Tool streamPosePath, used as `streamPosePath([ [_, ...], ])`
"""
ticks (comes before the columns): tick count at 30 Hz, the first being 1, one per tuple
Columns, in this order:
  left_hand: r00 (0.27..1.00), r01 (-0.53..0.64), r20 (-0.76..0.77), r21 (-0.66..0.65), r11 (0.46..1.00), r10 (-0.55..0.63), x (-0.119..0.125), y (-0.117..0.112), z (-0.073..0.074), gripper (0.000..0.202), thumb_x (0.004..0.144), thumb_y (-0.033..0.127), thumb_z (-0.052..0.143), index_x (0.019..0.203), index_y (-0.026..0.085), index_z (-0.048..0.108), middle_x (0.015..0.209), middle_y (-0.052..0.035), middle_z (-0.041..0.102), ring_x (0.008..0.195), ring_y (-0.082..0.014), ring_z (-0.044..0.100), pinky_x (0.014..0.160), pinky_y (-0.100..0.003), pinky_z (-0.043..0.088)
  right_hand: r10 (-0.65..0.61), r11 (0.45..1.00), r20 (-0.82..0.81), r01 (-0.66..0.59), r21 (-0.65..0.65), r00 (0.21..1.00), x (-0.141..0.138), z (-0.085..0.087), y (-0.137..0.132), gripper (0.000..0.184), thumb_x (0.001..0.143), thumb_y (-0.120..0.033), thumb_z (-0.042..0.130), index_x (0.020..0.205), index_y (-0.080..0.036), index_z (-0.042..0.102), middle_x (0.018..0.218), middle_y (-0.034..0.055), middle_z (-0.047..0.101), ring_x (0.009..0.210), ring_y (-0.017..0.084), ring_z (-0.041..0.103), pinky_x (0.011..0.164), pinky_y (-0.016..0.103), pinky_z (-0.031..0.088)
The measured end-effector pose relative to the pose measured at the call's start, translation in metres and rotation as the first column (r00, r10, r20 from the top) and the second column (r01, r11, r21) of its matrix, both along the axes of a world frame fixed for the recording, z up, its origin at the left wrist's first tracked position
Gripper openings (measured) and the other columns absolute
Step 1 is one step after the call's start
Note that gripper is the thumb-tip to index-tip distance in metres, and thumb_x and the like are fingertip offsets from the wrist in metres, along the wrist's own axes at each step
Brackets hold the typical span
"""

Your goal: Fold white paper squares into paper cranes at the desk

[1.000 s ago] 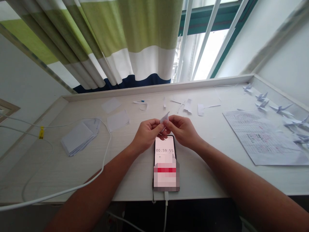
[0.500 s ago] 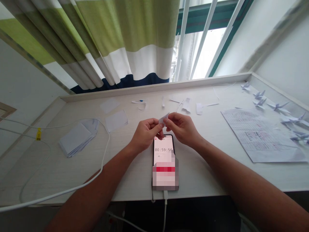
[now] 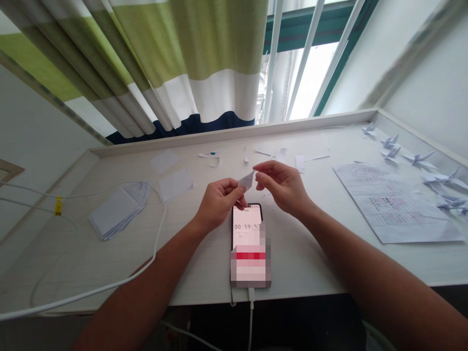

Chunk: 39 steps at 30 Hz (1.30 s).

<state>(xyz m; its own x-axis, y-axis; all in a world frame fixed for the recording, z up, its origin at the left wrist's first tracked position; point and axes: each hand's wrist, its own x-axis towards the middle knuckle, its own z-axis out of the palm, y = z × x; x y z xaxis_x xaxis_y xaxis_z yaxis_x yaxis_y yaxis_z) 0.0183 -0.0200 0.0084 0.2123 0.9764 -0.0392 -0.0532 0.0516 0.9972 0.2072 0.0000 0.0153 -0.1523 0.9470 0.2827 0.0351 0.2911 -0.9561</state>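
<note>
A small folded piece of white paper (image 3: 246, 181) is pinched between the thumb and fingers of my left hand (image 3: 220, 201), above the top end of a phone (image 3: 247, 214). My right hand (image 3: 283, 185) is just to the right of the paper. Its index fingertip is at or very near the paper's upper corner, and its thumb and fingers are parted; whether it touches the corner I cannot tell. The phone lies face up with a running timer, its lower screen pixelated, and a white cable (image 3: 251, 300) plugged in.
Paper sheets (image 3: 113, 212) are stacked on the left, with loose sheets (image 3: 175, 184) beside them. Paper scraps (image 3: 245, 155) lie behind my hands. On the right are a printed sheet (image 3: 383, 209) and several folded paper cranes (image 3: 419, 158). A white cord (image 3: 161, 229) crosses the left side.
My right hand has loosened from the paper and shifted slightly up and right, with its fingers parting. My left hand keeps the paper in nearly the same place.
</note>
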Motion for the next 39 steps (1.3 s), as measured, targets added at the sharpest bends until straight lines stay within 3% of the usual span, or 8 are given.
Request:
streamPosePath([
  [7, 0.959, 0.0, -0.279, 0.2, 0.98, 0.057, -0.003, -0.002, -0.008, 0.018, 0.092, 0.034, 0.072, 0.085, 0.017, 0.071, 0.067, -0.0022, 0.074, 0.059, -0.0143, 0.069, 0.06, -0.025, 0.055, -0.003, 0.996, 0.199, 0.021, -0.086, 0.98, 0.004, 0.006, 0.002, 0.013, 0.083, -0.027, 0.071, 0.076, -0.016, 0.073, 0.065, 0.0027, 0.071, 0.061, 0.016, 0.067, 0.06, 0.031, 0.054],
  [12, 0.819, 0.134, -0.55, 0.462, 0.877, 0.165, -0.007, -0.002, -0.01, 0.013, 0.094, 0.026, 0.063, 0.086, 0.019, 0.07, 0.073, -0.0026, 0.075, 0.064, -0.015, 0.069, 0.064, -0.026, 0.052, -0.013, 0.965, 0.204, 0.066, -0.255, 0.979, 0.003, 0.006, 0.002, 0.009, 0.078, -0.02, 0.069, 0.07, -0.016, 0.071, 0.06, 0.0043, 0.071, 0.059, 0.018, 0.069, 0.059, 0.03, 0.055],
  [15, 0.747, 0.182, -0.628, 0.509, 0.842, 0.218, -0.007, -0.004, -0.01, 0.013, 0.093, 0.024, 0.062, 0.085, 0.019, 0.07, 0.073, -0.0029, 0.075, 0.064, -0.0158, 0.068, 0.066, -0.028, 0.051, -0.039, 0.951, 0.275, 0.12, -0.284, 0.961, 0.0, 0.007, -0.002, 0.015, 0.079, -0.018, 0.067, 0.064, -0.017, 0.065, 0.056, 0.0044, 0.069, 0.057, 0.019, 0.07, 0.054, 0.03, 0.052],
  [18, 0.818, 0.076, -0.544, 0.424, 0.903, 0.186, -0.005, -0.003, -0.006, 0.013, 0.092, 0.026, 0.064, 0.082, 0.019, 0.069, 0.07, -0.0027, 0.075, 0.062, -0.0157, 0.069, 0.063, -0.027, 0.051, -0.075, 0.972, 0.261, 0.13, -0.198, 0.962, 0.0, 0.008, -0.004, 0.012, 0.083, -0.02, 0.066, 0.072, -0.018, 0.063, 0.064, 0.0044, 0.07, 0.063, 0.02, 0.071, 0.058, 0.033, 0.056],
  [20, 0.905, -0.033, -0.4, 0.279, 0.96, 0.148, -0.006, -0.001, -0.002, 0.017, 0.09, 0.03, 0.067, 0.078, 0.018, 0.068, 0.066, -0.0027, 0.074, 0.059, -0.0158, 0.07, 0.06, -0.026, 0.053, -0.09, 0.996, 0.245, 0.092, 0.001, 0.965, 0.003, 0.007, -0.003, 0.004, 0.085, -0.021, 0.069, 0.086, -0.019, 0.066, 0.083, 0.0057, 0.074, 0.079, 0.022, 0.073, 0.069, 0.037, 0.061],
  [24, 0.991, 0.022, -0.133, 0.02, 1.0, -0.019, -0.014, 0.008, 0.006, 0.02, 0.082, 0.031, 0.077, 0.072, 0.017, 0.067, 0.058, -0.0017, 0.071, 0.053, -0.0157, 0.069, 0.062, -0.028, 0.059, 0.077, 0.921, 0.378, -0.21, 0.327, 0.923, 0.013, 0.005, 0.002, 0.016, 0.093, -0.022, 0.066, 0.109, -0.022, 0.071, 0.112, 0.0073, 0.071, 0.102, 0.022, 0.069, 0.086, 0.04, 0.063],
  [29, 0.987, 0.139, -0.066, -0.104, 0.985, -0.146, -0.024, 0.015, 0.007, 0.017, 0.077, 0.028, 0.08, 0.07, 0.016, 0.069, 0.053, 0.0001, 0.066, 0.048, -0.0128, 0.064, 0.053, -0.024, 0.056, 0.111, 0.888, 0.487, -0.306, 0.343, 0.867, 0.02, 0.003, 0.006, 0.012, 0.1, -0.031, 0.064, 0.102, -0.025, 0.074, 0.107, 0.0062, 0.073, 0.095, 0.022, 0.07, 0.084, 0.042, 0.061],
  [39, 0.986, 0.046, -0.156, -0.037, 0.998, -0.051, -0.023, 0.015, 0.009, 0.029, 0.081, 0.043, 0.08, 0.072, 0.016, 0.071, 0.058, -0.0009, 0.066, 0.053, -0.0128, 0.064, 0.053, -0.024, 0.057, 0.064, 0.918, 0.551, -0.266, 0.294, 0.832, 0.021, 0.0, 0.008, 0.016, 0.101, -0.033, 0.063, 0.096, -0.023, 0.074, 0.103, 0.007, 0.076, 0.086, 0.021, 0.07, 0.079, 0.041, 0.059],
])
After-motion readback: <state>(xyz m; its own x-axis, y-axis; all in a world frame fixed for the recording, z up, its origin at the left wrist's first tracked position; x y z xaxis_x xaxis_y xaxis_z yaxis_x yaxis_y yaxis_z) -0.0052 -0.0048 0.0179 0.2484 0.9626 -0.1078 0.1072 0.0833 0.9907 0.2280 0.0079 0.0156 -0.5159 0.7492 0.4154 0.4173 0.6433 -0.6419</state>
